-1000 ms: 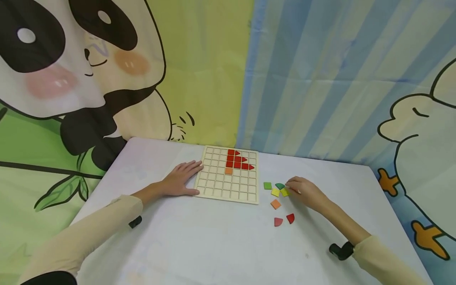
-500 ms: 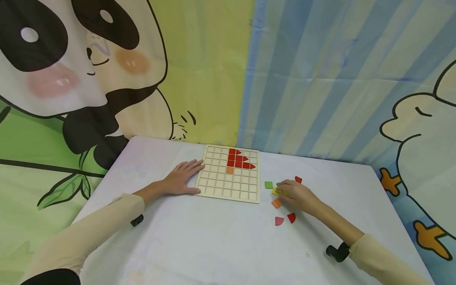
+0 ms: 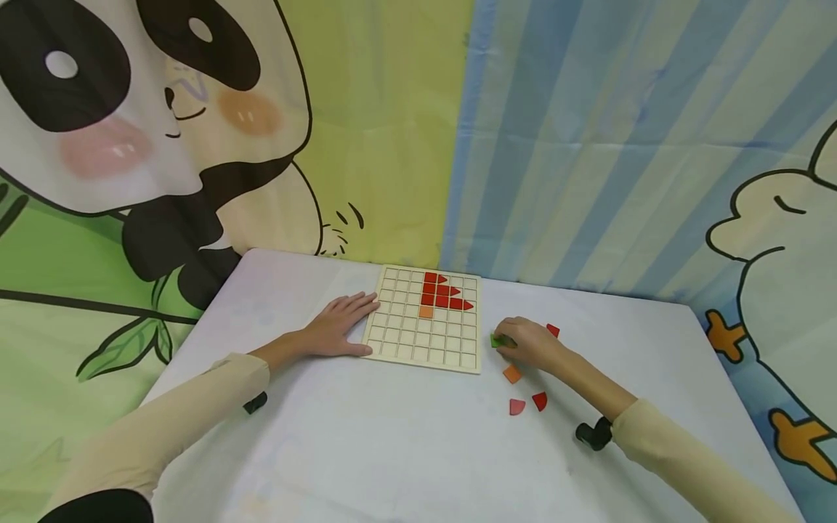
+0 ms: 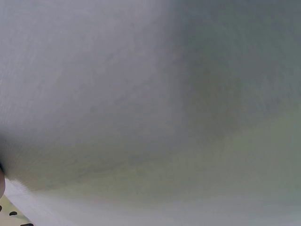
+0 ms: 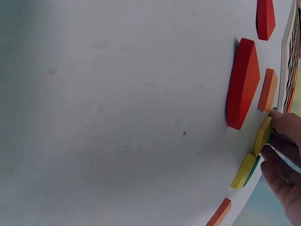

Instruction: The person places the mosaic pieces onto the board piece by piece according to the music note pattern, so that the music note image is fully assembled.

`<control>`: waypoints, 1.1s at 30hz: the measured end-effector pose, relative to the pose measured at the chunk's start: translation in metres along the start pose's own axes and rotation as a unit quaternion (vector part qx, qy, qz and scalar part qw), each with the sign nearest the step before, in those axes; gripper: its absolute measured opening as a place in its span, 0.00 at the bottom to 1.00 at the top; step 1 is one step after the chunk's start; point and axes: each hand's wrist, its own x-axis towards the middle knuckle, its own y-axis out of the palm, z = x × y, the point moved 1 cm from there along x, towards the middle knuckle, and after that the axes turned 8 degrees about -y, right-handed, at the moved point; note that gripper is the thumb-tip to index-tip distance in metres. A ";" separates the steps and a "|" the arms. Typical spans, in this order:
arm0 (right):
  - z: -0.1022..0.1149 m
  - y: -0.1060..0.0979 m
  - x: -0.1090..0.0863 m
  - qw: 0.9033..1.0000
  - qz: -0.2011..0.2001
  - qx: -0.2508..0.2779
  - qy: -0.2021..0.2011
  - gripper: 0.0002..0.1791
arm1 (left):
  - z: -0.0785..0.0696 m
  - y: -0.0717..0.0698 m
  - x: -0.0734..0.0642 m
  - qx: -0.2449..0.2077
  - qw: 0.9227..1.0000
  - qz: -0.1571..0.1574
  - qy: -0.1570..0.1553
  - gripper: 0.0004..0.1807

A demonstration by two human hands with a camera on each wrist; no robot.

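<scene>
Pink [image 3: 516, 407] and red quarter pieces [image 3: 539, 401], then orange square [image 3: 512, 373], loose on bench [image 3: 366, 450], likely there for right-hand reach. Right hand [image 3: 532, 343] bent over green square [image 3: 495, 341] beside board; can't tell if pinched. Left hand [image 3: 335, 327] flat, fingers straight, touching grid board [image 3: 418, 341], probably steadying it.

A panda-printed backdrop [image 3: 366, 109] stands behind a white table [image 3: 366, 436].

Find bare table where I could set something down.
The table is bare in front of the grid board, between the sleeves; at the far right, past the red piece behind the right hand; and in the far-left corner beyond the left hand. It's crowded right of the board, with the right hand among loose pieces.
</scene>
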 end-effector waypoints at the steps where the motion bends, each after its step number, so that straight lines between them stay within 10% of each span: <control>1: -0.001 0.000 0.001 1.000 -0.003 -0.003 -0.005 0.11 | 0.000 0.000 0.000 0.000 1.000 0.000 -0.001 0.54; 17: 0.039 -0.010 0.049 0.995 -0.060 0.062 -0.049 0.09 | 0.003 0.000 -0.002 -0.003 1.000 0.007 -0.009 0.53; 33: 0.066 0.013 0.108 0.992 -0.008 0.026 -0.127 0.09 | 0.005 0.005 -0.001 -0.017 0.999 -0.027 0.018 0.54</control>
